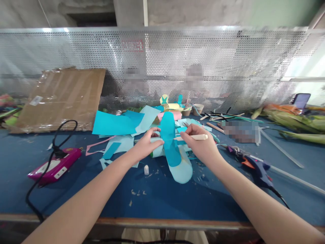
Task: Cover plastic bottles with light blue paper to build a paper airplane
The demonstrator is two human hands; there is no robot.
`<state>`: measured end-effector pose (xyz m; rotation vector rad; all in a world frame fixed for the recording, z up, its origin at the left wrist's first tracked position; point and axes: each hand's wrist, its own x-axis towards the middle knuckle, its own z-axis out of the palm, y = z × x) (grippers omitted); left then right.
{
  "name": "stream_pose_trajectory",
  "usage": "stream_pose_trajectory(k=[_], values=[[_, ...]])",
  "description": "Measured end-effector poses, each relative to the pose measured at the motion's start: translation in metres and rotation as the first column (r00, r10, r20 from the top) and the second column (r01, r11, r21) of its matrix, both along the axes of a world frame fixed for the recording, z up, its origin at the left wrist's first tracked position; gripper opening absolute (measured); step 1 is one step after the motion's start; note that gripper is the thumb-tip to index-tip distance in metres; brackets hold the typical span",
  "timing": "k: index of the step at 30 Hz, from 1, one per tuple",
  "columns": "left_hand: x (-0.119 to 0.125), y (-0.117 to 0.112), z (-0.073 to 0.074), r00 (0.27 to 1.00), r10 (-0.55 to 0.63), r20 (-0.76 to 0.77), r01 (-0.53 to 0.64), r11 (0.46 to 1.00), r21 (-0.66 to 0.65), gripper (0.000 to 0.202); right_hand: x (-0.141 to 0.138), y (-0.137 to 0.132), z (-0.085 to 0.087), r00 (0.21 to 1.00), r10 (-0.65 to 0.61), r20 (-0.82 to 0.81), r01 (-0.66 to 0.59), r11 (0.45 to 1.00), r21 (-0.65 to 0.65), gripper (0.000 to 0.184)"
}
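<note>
A paper airplane [170, 152] with a long blue wing over a paler blue layer lies in front of me. My left hand [149, 141] pinches it at the left of the wing, thumb and fingers around its narrow body. In my right hand [199, 139] is a white marker [200, 137], its tip pointing left and close to the wing's right edge. The fingers of that hand partly cover the airplane's right side. A small white cap [146, 170] stands on the table nearer to me.
Blue paper sheets [114, 122] and offcuts lie behind my left hand. A purple power strip [54, 166] with a black cable sits at left, a glue gun [256, 169] at right. Cardboard [61, 98] leans against the perforated metal screen [167, 61]. Paper cups [198, 109] stand behind.
</note>
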<state>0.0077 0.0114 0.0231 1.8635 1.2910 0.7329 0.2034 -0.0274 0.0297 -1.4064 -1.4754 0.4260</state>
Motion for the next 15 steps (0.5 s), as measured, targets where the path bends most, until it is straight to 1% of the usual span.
stream_pose_trajectory(k=[11,15], values=[[0.0009,-0.0015,0.0018,1.000,0.010,-0.010,-0.010,1.000,-0.009,0.056,0.0026,-0.0009,0.0012,1.000,-0.017,0.018,0.016,0.999,0.039,0.022],[0.0010,-0.0004,0.0006,1.000,0.004,-0.002,-0.004,1.000,0.000,0.056,0.0020,-0.0017,0.0027,0.999,-0.021,0.038,0.020,0.999,0.033,0.021]])
